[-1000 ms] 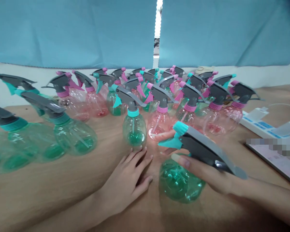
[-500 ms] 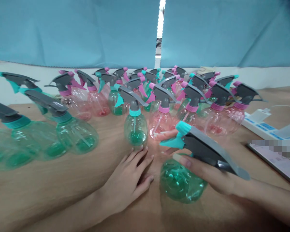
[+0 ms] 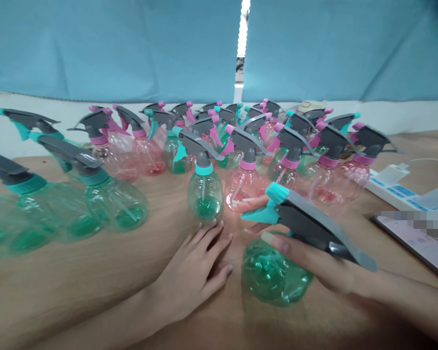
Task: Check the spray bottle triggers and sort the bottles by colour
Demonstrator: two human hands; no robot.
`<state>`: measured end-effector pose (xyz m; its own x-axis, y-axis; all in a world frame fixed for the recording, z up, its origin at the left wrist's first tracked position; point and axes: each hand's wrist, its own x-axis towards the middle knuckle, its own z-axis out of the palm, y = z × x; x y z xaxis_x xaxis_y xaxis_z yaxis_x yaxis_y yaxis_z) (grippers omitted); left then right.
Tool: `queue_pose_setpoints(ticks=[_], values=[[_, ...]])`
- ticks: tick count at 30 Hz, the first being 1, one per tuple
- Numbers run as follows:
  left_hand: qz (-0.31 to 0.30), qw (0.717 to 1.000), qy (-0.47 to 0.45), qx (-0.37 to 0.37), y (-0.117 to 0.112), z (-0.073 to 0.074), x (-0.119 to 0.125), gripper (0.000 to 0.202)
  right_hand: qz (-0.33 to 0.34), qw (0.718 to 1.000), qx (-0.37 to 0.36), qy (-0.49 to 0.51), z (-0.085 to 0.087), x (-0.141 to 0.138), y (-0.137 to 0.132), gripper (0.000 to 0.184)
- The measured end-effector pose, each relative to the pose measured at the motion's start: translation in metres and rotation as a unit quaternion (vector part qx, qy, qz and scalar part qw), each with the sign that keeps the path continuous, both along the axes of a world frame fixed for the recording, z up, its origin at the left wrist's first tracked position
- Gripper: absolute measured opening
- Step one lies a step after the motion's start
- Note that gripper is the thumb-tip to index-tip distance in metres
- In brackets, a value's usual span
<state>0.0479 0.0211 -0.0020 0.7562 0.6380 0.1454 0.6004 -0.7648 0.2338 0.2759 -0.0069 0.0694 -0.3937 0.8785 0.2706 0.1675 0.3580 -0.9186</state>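
My right hand (image 3: 314, 260) is closed round the neck of a green spray bottle (image 3: 277, 277) with a grey and turquoise trigger head. The bottle leans, its nozzle facing left; the thumb crosses the near side and other fingers show behind the trigger. My left hand (image 3: 200, 265) lies flat on the wooden table (image 3: 138, 287), fingers stretched forward and holding nothing. Just beyond its fingertips stands another green spray bottle (image 3: 205, 194), upright. A pink spray bottle (image 3: 243, 182) stands right of that one, behind the fingers of my right hand.
Several green spray bottles (image 3: 117, 204) stand at the left. More pink and green bottles (image 3: 149, 153) crowd the back. At the right are a white power strip (image 3: 397, 187) and a phone (image 3: 419, 243). A blue curtain (image 3: 105, 48) hangs behind.
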Motion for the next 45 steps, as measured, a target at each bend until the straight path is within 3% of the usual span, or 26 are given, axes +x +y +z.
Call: queue_pose_setpoints(ticks=[13, 28, 37, 42, 45], values=[[-0.003, 1.0, 0.004, 0.008, 0.0, -0.002, -0.001, 0.049, -0.001, 1.0, -0.004, 0.002, 0.002, 0.003, -0.002, 0.036], [-0.008, 1.0, 0.002, 0.019, 0.001, -0.002, -0.001, 0.049, -0.042, 0.996, 0.042, -0.061, 0.004, 0.002, -0.002, 0.017], [-0.005, 1.0, 0.006, 0.006, 0.001, -0.001, 0.0, 0.049, -0.143, 0.984, 0.045, -0.101, -0.005, 0.005, -0.004, 0.023], [-0.002, 1.0, 0.009, 0.013, 0.001, -0.003, -0.001, 0.048, -0.09, 0.99, 0.072, -0.083, 0.006, 0.001, 0.001, 0.004], [-0.004, 1.0, 0.009, 0.012, 0.001, -0.003, -0.001, 0.048, -0.073, 0.992, 0.078, -0.073, 0.011, -0.001, 0.003, 0.007]])
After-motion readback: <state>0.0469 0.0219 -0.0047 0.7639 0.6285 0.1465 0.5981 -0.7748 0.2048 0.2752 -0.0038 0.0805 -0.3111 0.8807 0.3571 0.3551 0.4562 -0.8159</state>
